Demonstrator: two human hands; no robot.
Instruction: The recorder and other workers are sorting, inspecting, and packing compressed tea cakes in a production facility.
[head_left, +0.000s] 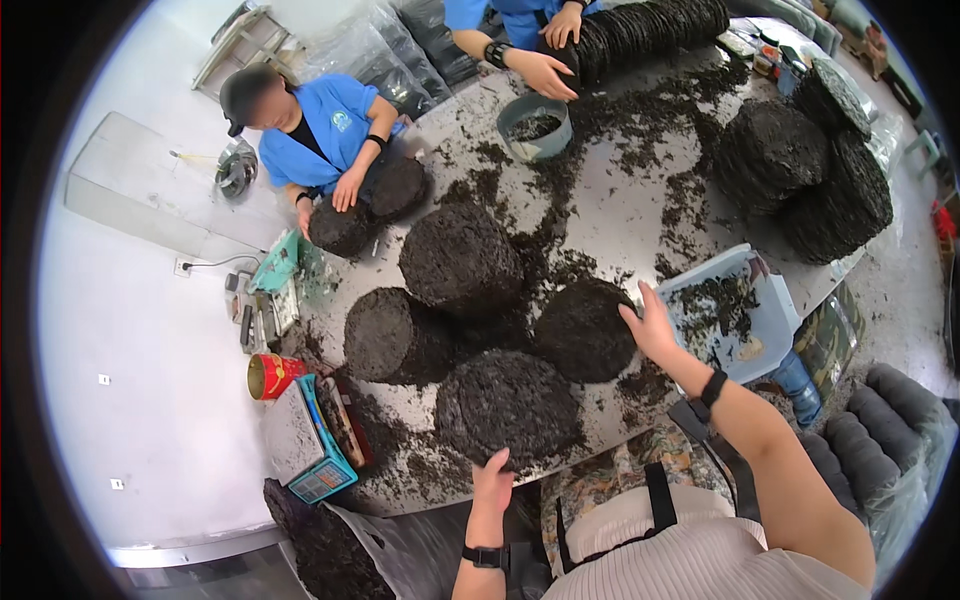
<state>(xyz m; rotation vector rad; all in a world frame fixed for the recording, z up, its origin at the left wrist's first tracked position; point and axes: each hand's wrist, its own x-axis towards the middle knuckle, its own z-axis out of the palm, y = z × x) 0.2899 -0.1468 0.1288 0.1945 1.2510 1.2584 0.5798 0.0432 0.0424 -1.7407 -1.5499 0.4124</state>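
Round dark stacks of thin, flaky sheets, perhaps dried seaweed, stand on a metal-topped table (619, 214). My left hand (493, 480) is at the near edge of the nearest dark round stack (508, 409), thumb up, its fingers partly hidden below the rim. My right hand (649, 324) has its fingertips at the right edge of another dark disc (585, 330), fingers spread. A taller stack (461, 259) stands behind these, and one more (379, 335) lies to the left. Dark crumbs are scattered between them.
A pale blue plastic basin (780, 300) with dark scraps is at right, near large stacks (772, 154). A grey round tub (534, 127) stands farther back. A scale (307, 450) and red tin (274, 376) are at left. Two co-workers in blue handle dark stacks across the table.
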